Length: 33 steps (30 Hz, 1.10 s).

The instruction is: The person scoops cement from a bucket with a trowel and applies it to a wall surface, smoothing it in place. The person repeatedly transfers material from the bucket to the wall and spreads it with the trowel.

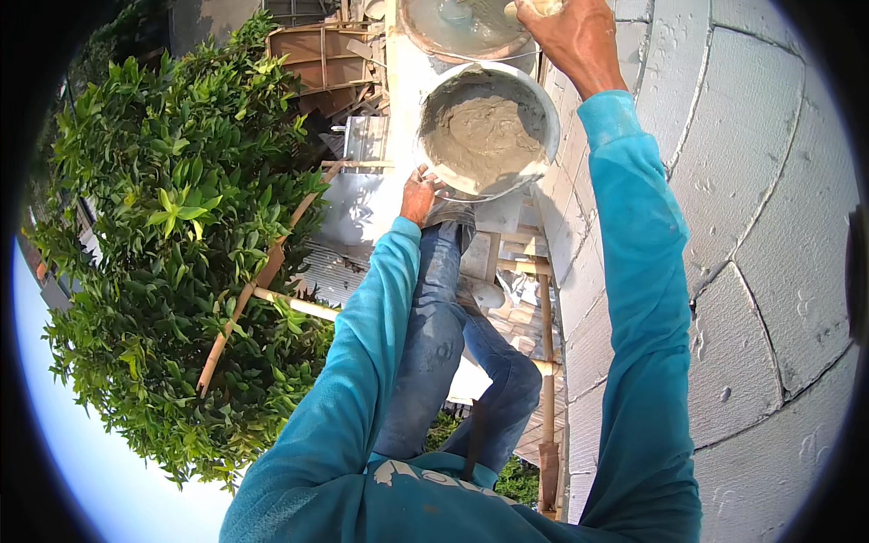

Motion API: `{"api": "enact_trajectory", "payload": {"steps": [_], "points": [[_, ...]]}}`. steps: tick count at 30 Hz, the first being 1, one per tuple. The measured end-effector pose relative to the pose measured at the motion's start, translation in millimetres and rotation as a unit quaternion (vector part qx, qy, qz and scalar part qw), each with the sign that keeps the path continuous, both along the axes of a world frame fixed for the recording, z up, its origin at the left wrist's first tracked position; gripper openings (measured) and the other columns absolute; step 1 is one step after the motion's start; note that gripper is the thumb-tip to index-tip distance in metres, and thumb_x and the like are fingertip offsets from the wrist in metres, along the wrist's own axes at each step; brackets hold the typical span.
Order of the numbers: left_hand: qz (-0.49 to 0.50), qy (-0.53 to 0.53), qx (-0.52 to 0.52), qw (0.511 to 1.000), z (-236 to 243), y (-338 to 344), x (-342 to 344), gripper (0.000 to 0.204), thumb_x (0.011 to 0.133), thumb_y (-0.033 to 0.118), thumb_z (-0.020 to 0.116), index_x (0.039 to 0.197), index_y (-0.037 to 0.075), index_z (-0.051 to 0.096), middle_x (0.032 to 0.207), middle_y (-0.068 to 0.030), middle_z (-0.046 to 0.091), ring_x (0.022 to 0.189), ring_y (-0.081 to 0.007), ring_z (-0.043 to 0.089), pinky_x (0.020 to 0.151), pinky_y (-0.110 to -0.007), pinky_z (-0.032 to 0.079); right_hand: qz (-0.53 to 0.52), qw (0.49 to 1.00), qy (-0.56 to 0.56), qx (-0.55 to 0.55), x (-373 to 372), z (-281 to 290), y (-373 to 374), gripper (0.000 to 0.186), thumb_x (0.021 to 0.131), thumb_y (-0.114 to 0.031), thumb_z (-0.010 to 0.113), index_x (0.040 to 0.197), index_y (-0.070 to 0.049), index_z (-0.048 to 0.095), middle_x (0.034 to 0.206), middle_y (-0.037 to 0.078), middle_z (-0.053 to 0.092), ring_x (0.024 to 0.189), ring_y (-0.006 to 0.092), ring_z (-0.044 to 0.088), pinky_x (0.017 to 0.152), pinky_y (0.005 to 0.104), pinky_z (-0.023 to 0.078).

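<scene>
A pale round bucket of wet grey mortar stands in front of me. My left hand is at its near left rim, fingers curled against the edge. Beyond it, cut off by the upper edge of the picture, is a second round container with cloudy water in it. My right hand is raised beside that container, its fingers closed on a pale yellowish thing, only partly in view.
A wall of large light-grey blocks with mortar joints rises close on my right. Bamboo poles form scaffolding around my legs. A leafy green tree fills the left side. Corrugated sheets and wooden boards lie lower down.
</scene>
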<state>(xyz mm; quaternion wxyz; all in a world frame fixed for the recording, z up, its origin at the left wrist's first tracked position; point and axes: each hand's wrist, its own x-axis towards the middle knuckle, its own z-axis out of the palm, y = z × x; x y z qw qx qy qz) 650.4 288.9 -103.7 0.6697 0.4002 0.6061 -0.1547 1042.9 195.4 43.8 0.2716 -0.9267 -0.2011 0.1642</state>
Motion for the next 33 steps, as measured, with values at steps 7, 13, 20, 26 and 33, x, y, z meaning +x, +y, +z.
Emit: {"api": "enact_trajectory", "payload": {"steps": [7, 13, 20, 26, 33], "points": [[-0.015, 0.032, 0.006, 0.999, 14.3, -9.8, -0.2, 0.041, 0.099, 0.01, 0.053, 0.137, 0.0, 0.041, 0.12, -0.0155, 0.06, 0.106, -0.0277, 0.065, 0.083, -0.042, 0.06, -0.203, 0.971, -0.026, 0.122, -79.3, 93.2, -73.9, 0.03, 0.084, -0.026, 0.078, 0.094, -0.001, 0.064, 0.092, 0.012, 0.064, 0.078, 0.0194, 0.063, 0.07, 0.0354, 0.052], [0.072, 0.031, -0.02, 0.997, 18.4, -21.9, 0.3, 0.033, 0.1, 0.012, 0.054, 0.13, 0.002, 0.046, 0.124, -0.0151, 0.058, 0.105, -0.0285, 0.064, 0.087, -0.044, 0.059, -0.249, 0.963, 0.072, 0.076, -166.5, 121.9, -122.4, 0.02, 0.082, -0.011, 0.074, 0.09, 0.0, 0.06, 0.091, 0.013, 0.057, 0.083, 0.0237, 0.061, 0.071, 0.0361, 0.051], [0.097, 0.013, -0.124, 0.988, -13.3, -15.6, -4.0, 0.029, 0.1, 0.015, 0.054, 0.126, 0.004, 0.046, 0.136, -0.0156, 0.053, 0.109, -0.0314, 0.062, 0.094, -0.047, 0.054, -0.093, 0.984, 0.111, -0.102, -242.1, -27.3, -94.7, 0.041, 0.081, -0.008, 0.07, 0.115, -0.001, 0.048, 0.1, 0.02, 0.058, 0.097, 0.0415, 0.064, 0.081, 0.0489, 0.055], [0.021, 0.03, -0.01, 0.999, 30.1, -38.0, 36.3, 0.03, 0.085, 0.014, 0.075, 0.101, -0.008, 0.063, 0.084, -0.0182, 0.071, 0.065, -0.0257, 0.071, 0.06, -0.033, 0.06, -0.043, 0.922, 0.288, -0.255, -228.1, -61.6, -90.6, 0.027, 0.081, -0.013, 0.065, 0.104, 0.0, 0.062, 0.096, 0.022, 0.071, 0.094, 0.0382, 0.071, 0.081, 0.0457, 0.058], [-0.112, -0.023, 0.181, 0.977, 30.1, -62.3, 23.8, 0.034, 0.081, 0.016, 0.079, 0.104, -0.006, 0.066, 0.093, -0.0115, 0.071, 0.071, -0.0181, 0.063, 0.068, -0.035, 0.054, 0.179, 0.891, 0.281, -0.308, -214.5, -19.3, -102.7, 0.032, 0.082, -0.012, 0.061, 0.112, -0.003, 0.062, 0.105, 0.021, 0.07, 0.1, 0.0334, 0.07, 0.084, 0.0435, 0.057]]}}
